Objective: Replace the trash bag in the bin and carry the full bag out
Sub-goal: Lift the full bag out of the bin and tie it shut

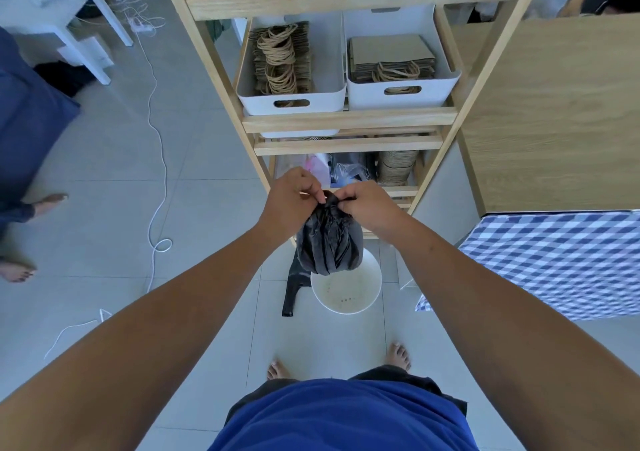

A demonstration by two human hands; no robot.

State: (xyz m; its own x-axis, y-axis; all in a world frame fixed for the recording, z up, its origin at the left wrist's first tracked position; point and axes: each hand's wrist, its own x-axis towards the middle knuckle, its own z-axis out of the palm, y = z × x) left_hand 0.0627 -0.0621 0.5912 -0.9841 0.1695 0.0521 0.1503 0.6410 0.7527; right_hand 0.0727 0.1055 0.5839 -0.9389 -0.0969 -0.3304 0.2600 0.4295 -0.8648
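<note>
A full black trash bag [329,242] was held up by its gathered neck, pinched from either side by the left hand [289,201] and the right hand [367,204]. It hung above a white bin [346,287] standing bare of a liner on the tiled floor [194,180]. A second black bag [292,287] lay flat on the floor, touching the bin's left side. A wooden shelf unit [346,123] was noted directly behind.
</note>
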